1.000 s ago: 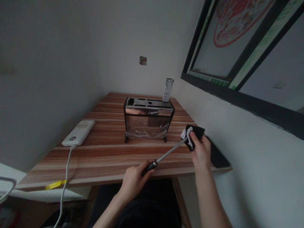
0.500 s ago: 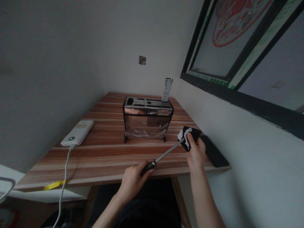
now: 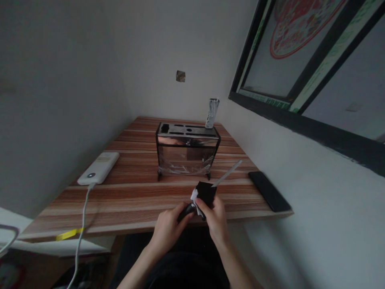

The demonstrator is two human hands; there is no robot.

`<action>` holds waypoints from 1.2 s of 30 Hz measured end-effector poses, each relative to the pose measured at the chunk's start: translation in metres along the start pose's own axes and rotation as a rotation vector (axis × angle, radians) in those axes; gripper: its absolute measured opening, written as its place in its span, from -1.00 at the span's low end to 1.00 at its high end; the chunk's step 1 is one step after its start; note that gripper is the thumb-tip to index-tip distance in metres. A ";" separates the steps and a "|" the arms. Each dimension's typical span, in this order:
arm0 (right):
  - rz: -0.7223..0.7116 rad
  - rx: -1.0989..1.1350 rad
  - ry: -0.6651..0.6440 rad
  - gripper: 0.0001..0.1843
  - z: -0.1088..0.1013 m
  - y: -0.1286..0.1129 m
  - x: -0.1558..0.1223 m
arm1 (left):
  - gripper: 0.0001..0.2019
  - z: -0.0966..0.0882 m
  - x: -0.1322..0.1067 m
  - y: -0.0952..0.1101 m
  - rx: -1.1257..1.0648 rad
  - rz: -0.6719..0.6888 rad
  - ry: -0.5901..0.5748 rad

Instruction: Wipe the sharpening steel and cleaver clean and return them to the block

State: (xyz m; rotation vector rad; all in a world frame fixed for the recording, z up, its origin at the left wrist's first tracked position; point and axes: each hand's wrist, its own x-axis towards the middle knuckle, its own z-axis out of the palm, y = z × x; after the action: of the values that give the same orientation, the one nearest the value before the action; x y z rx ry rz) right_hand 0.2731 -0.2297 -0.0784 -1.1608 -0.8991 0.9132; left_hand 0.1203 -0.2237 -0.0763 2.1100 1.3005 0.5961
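My left hand (image 3: 168, 228) is closed round the black handle of a thin metal rod (image 3: 227, 173), which slants up to the right over the wooden table (image 3: 135, 192). My right hand (image 3: 214, 218) pinches a black and white cloth (image 3: 203, 194) around the rod, right beside the handle. Behind them stands a metal knife holder (image 3: 187, 152) with slots in its top and clear film on its front. A wrapped handle (image 3: 212, 112) sticks up from its right end.
A white power bank (image 3: 98, 167) with a cable lies at the table's left. A black phone (image 3: 269, 191) lies flat at the right edge, against the wall. A dark-framed window runs along the right wall.
My right hand has slid the cloth down the rod from its tip to the base by the handle, baring the shaft. The left hand has stayed where it was.
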 end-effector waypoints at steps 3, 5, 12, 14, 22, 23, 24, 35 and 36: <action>0.008 0.026 -0.012 -0.65 0.000 0.000 -0.001 | -0.83 0.000 0.001 0.000 0.000 0.008 -0.001; 0.028 0.033 -0.016 -0.65 -0.002 0.000 0.000 | -0.83 0.000 0.002 0.000 -0.001 0.008 -0.004; 0.004 0.089 0.025 -0.66 -0.012 -0.007 0.010 | -0.83 -0.001 0.000 0.000 -0.017 0.019 -0.008; -0.005 0.112 0.043 -0.66 -0.017 -0.014 0.016 | -0.83 -0.002 -0.001 0.001 -0.009 0.012 -0.011; -0.088 0.153 0.183 -0.66 -0.042 -0.037 0.048 | -0.82 -0.003 0.000 0.002 0.011 0.012 -0.030; -0.116 0.157 0.200 -0.67 -0.046 -0.039 0.052 | -0.82 -0.003 0.000 0.002 0.014 0.013 -0.031; -0.145 0.168 0.218 -0.68 -0.049 -0.041 0.056 | -0.83 -0.003 0.000 0.002 0.019 0.013 -0.032; -0.254 0.259 0.365 -0.68 -0.069 -0.059 0.082 | -0.83 -0.001 -0.001 -0.001 0.055 0.011 -0.044; -0.245 0.273 0.379 -0.67 -0.068 -0.057 0.082 | -0.83 -0.002 -0.001 -0.001 0.052 0.010 -0.044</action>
State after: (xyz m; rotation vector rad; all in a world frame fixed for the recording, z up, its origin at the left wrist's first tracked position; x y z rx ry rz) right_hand 0.3720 -0.1860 -0.0248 -0.9226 -0.5710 0.5694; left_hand 0.1181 -0.2235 -0.0762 2.1602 1.2950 0.5227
